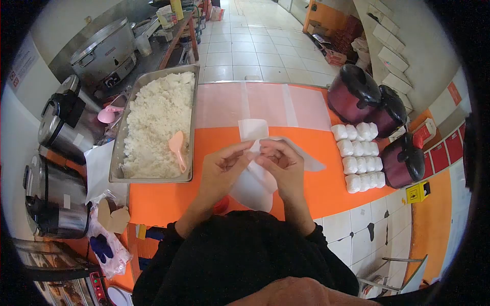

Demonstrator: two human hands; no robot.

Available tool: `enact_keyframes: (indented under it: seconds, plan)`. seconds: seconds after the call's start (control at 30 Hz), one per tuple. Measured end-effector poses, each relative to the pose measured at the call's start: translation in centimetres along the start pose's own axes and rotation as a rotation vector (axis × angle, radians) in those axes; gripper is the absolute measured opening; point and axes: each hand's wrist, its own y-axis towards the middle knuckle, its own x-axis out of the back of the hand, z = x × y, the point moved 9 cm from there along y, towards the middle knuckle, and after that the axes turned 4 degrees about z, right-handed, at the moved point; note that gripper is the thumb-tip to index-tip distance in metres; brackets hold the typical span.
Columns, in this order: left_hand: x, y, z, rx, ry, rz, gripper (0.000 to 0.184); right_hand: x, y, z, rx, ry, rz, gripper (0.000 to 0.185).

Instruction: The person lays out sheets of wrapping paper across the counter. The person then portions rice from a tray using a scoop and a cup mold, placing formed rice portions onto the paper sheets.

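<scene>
Being pinched by both bare hands, a thin white wrapping sheet (252, 186) is held above an orange tabletop (306, 188), close in front of the black-clad torso (245, 255). By the left hand (223, 166) it is gripped between thumb and bent fingertips; by the right hand (286, 166) it is nipped in the same way, the two sets of fingertips almost meeting. Just beyond them, one pale rectangular piece (253, 129) is seen lying flat. About sixteen white wrapped bundles (361, 164) are set out to the right, in four rows of about four, and three dark red cookers (352, 99) are placed near them. To the left, one metal tray (150, 180) is filled with cooked rice (155, 120), one peach scoop (177, 145) being laid on it. The sheet is creased, one rounded flap being pointed toward the torso and one tapered corner toward the right; its long axis cannot be made out behind the fingers.
</scene>
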Motion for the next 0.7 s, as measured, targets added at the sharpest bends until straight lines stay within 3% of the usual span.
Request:
enact_keyframes:
  seconds: [0.1, 0.3, 0.4, 0.5, 0.53, 0.63, 0.7]
  plan:
    - [0.6, 0.1, 0.9, 0.04, 0.057, -0.025, 0.026, -0.1, 0.1, 0.7, 0.161, -0.383, -0.014, 0.041]
    - [1.1, 0.2, 1.2, 0.083, -0.014, -0.075, 0.024, -1.7, 0.1, 3.0, 0.245, -0.582, 0.008, 0.051]
    - [2.1, 0.4, 1.6, 0.019, -0.067, -0.156, 0.023, -2.0, -0.4, 2.6, 0.119, -0.551, -0.024, 0.058]
    - [3.0, 0.5, 1.5, -0.047, -0.104, -0.227, 0.021, -1.6, -0.6, -0.6, -0.026, -0.701, 0.079, 0.061]
    - [3.2, 0.6, 1.4, -0.069, -0.119, -0.248, 0.021, -1.5, -0.4, -0.2, -0.024, -0.573, 0.031, 0.046]
    - [3.7, 0.5, 1.7, 0.045, -0.137, -0.25, 0.022, -0.6, -0.7, -0.5, -0.015, -0.583, 0.009, 0.03]
    - [3.2, 0.7, 0.9, 0.005, -0.09, -0.163, 0.03, -0.4, -0.6, 0.5, 0.057, -0.654, -0.043, 0.021]
